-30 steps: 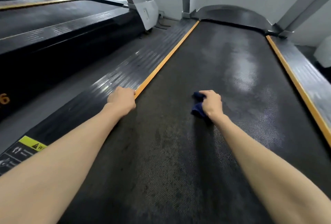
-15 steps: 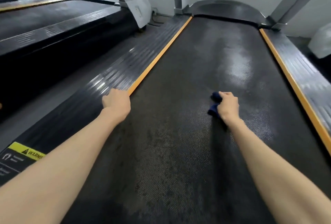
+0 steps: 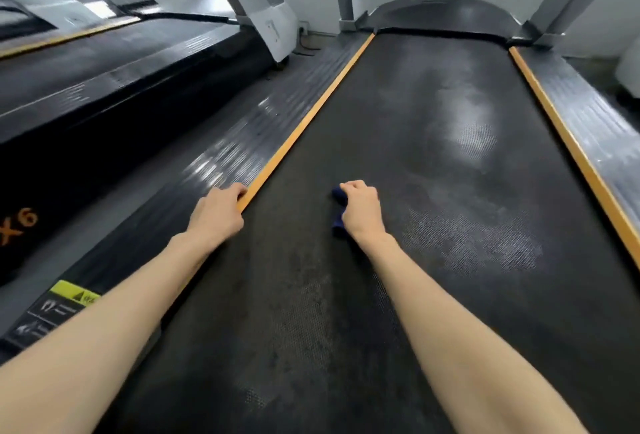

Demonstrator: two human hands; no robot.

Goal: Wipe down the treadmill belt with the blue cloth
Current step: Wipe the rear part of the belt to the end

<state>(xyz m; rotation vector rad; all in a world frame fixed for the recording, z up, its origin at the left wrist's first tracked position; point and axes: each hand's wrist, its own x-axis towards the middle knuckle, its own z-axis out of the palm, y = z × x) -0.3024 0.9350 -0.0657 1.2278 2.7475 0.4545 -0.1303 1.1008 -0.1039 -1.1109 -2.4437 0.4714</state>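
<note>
Two hands, one cloth, one belt, two orange strips and one label are counted; a second treadmill (image 3: 104, 73) is seen at the left.

The cloth (image 3: 338, 195) lies on the belt (image 3: 433, 156), about midway along its visible length and left of its centre line. It is held by the right hand (image 3: 362, 211), whose fingers are curled round it and pressed together. The left hand (image 3: 220, 211) is rested where the left strip (image 3: 311, 114) meets the belt; its fingers are bent and kept close together, with the tips on the strip. Whether anything is gripped there cannot be told. The right strip (image 3: 568, 146) is well apart from both hands.

Compared with half a second ago, the cloth and the right hand have been moved to the left, nearer to the left hand. The left hand has been kept on the same strip.

Most of the cloth is hidden under the right hand; only two small dark blue parts show. The label (image 3: 74, 296) is partly covered by the left forearm, and its print is too small to be read. The second treadmill is blurred and cut off by the edge.
</note>
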